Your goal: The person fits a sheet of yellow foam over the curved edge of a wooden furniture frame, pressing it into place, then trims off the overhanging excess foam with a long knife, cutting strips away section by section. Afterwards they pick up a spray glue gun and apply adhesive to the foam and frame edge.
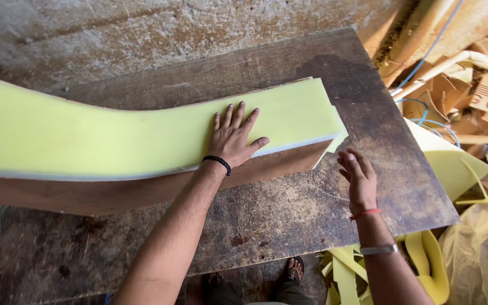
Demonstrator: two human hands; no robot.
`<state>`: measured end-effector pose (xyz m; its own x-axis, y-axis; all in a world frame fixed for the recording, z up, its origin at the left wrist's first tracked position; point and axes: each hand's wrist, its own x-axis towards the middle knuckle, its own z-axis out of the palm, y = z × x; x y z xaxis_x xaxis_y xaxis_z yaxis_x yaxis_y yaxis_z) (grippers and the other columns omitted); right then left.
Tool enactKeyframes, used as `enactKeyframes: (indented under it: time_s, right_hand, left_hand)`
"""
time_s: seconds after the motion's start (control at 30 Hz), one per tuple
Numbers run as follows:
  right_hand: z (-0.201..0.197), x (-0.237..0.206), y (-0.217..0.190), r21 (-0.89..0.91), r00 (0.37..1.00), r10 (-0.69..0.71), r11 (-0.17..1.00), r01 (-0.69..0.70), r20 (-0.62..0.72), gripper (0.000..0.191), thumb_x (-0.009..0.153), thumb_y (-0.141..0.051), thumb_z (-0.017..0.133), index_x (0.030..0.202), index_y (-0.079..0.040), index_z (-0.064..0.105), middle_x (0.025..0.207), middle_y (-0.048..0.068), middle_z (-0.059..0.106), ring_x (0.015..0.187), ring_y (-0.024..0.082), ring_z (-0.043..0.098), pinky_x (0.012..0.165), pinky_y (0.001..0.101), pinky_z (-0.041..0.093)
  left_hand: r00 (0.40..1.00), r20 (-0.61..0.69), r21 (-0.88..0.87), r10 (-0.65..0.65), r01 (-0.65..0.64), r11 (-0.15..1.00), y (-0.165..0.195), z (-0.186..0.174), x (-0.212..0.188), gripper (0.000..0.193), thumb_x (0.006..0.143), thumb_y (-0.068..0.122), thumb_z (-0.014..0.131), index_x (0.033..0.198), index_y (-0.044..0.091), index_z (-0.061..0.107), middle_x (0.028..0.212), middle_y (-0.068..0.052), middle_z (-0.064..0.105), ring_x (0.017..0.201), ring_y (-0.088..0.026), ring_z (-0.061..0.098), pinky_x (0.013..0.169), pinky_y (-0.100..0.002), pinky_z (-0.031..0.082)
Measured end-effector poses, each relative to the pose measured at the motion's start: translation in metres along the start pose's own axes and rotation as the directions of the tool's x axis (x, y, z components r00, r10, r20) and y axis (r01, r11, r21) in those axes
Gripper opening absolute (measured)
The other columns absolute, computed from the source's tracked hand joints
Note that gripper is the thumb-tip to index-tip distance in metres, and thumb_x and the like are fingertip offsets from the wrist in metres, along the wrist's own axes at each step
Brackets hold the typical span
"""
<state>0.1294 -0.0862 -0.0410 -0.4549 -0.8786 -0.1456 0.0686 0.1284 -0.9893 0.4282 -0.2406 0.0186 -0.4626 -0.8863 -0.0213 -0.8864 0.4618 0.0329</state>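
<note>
A long curved wooden piece (142, 189) lies on a dark worn wooden table (312, 209), topped with a yellow-green foam sheet (86, 135). My left hand (234, 138) rests flat on the foam near its right end, fingers spread, a black band on the wrist. My right hand (358, 176) hovers open above the table just right of the foam's end, holding nothing. It wears a red thread and a metal bracelet. A small flap of foam (337, 141) hangs past the wood's right end.
Foam offcuts (453, 164) and strips (348, 274) lie right of and below the table. Cardboard scraps, tubes and a blue cable (430, 51) pile up at the upper right. A pale plastic sack (481, 254) sits lower right. My sandalled feet (295, 270) show under the table edge.
</note>
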Motion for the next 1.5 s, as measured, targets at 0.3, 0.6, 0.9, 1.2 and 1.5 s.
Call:
enactKeyframes:
  time_s: [0.3,0.6,0.9,1.2,1.5]
  right_hand:
    - [0.025,0.066,0.066,0.143,0.977,0.116,0.979,-0.142,0.179,0.105,0.091,-0.083,0.029,0.151,0.002,0.041,0.155,0.025,0.047,0.149,0.033,0.043,0.124,0.045,0.029]
    - [-0.015,-0.127,0.084,0.033,0.892,0.03,0.998,-0.05,0.452,0.085,0.091,-0.064,0.045,0.136,0.006,0.064,0.133,0.027,0.07,0.126,0.038,0.066,0.112,0.0482,0.047]
    - [0.078,-0.315,0.079,-0.192,0.165,0.231,0.956,-0.223,0.959,0.081,0.096,-0.031,0.065,0.164,-0.005,0.031,0.153,0.031,0.043,0.139,0.04,0.04,0.112,0.0452,0.038]
    - [0.113,-0.381,0.117,-0.238,0.318,0.29,0.952,-0.192,0.903,0.056,0.096,-0.021,0.066,0.147,-0.003,0.049,0.13,0.008,0.068,0.12,0.013,0.063,0.102,0.0308,0.051]
    - [0.094,-0.331,0.102,-0.078,0.64,0.108,0.994,-0.075,0.761,0.02,0.095,-0.003,0.07,0.114,0.004,0.071,0.099,0.008,0.075,0.086,0.013,0.07,0.078,0.0279,0.059]
  left_hand:
    - [0.999,-0.037,-0.024,-0.029,0.028,0.999,-0.02,0.02,-0.01,0.084,0.092,0.08,0.02,0.163,0.034,0.021,0.172,-0.006,0.012,0.157,-0.028,0.011,0.127,-0.053,0.007]
    - [0.973,-0.228,-0.557,0.03,-0.156,0.816,-0.08,0.021,-0.139,0.049,0.103,0.058,0.047,0.125,0.024,0.074,0.145,-0.003,0.066,0.145,-0.023,0.052,0.125,-0.042,0.036]
    - [0.922,-0.179,-0.41,-0.345,0.249,0.878,-0.099,-0.009,-0.289,0.045,0.098,0.045,0.067,0.129,0.012,0.072,0.135,-0.011,0.071,0.117,-0.028,0.071,0.101,-0.043,0.057]
    - [0.944,-0.042,-0.075,-0.328,0.325,0.943,-0.016,0.036,-0.413,0.084,0.101,0.07,0.036,0.166,0.021,0.016,0.171,-0.02,0.01,0.158,-0.04,0.01,0.126,-0.059,0.004]
    - [0.911,-0.101,-0.149,-0.401,0.385,0.911,-0.018,0.026,-0.413,0.077,0.099,0.071,0.043,0.163,0.03,0.026,0.172,-0.013,0.017,0.158,-0.037,0.015,0.127,-0.057,0.007]
